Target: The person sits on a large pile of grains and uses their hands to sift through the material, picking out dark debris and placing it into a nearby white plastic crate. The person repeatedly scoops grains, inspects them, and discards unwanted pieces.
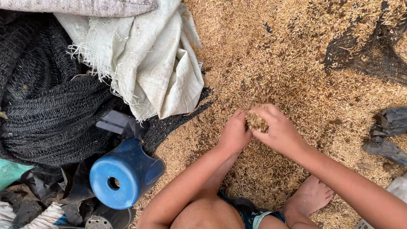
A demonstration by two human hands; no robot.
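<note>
Far left: a heap of black netting [46,114], coarse and ribbed, bunched in thick folds. Below it, a blue plastic tub [123,176] lying on its side, round base with a small hole facing up, smooth and glossy. Above and right of the netting, a crumpled white woven sack [157,59], frayed threads along the torn edge.

At centre, over the grain-covered ground [271,55]: left hand [233,133], grip curled nearly closed, fingertips pressed against a clump of husks [256,122]. Right hand [277,129] touching the left, grip cupped and mostly closed around the same clump, dry, straw-coloured and fibrous, wedged between both palms just above the ground. How tightly either grip squeezes: cannot tell.

Beneath the hands, a bare foot [309,196] planted on the loose, golden, flaky grain.

Upper right: a thin black mesh [373,51] spread flat, half buried in grain. Right edge: crumpled dark plastic scraps [388,135], matte and creased.
</note>
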